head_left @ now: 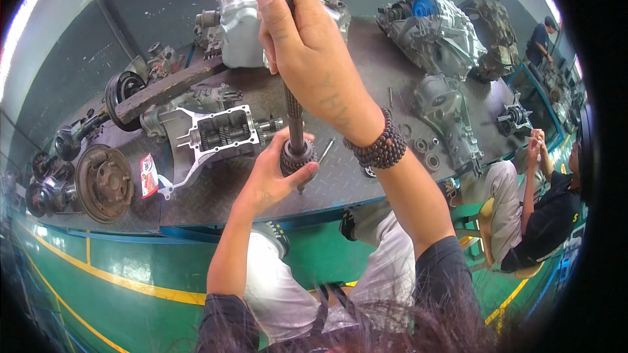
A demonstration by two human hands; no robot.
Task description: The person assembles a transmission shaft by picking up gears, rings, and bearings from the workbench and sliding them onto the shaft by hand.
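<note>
A long splined metal shaft (296,121) stands nearly upright before me, above the near part of the workbench. My right hand (307,42), with a dark beaded bracelet at the wrist, is wrapped round its upper end. Lower down, my left hand (269,173) grips a toothed gear (297,150) that sits around the shaft. The fingers on the gear's far side are partly hidden. A thin metal rod (327,150) lies on the bench just right of the gear. To the left, an open gearbox housing (226,134) shows gears inside it.
The dark metal workbench (356,189) bears a silver gearbox case (245,23) at the back, a larger transmission (435,29) at back right and loose ring gears (432,160). A rusty brake drum (103,183) stands left. A seated person (540,222) works at the right.
</note>
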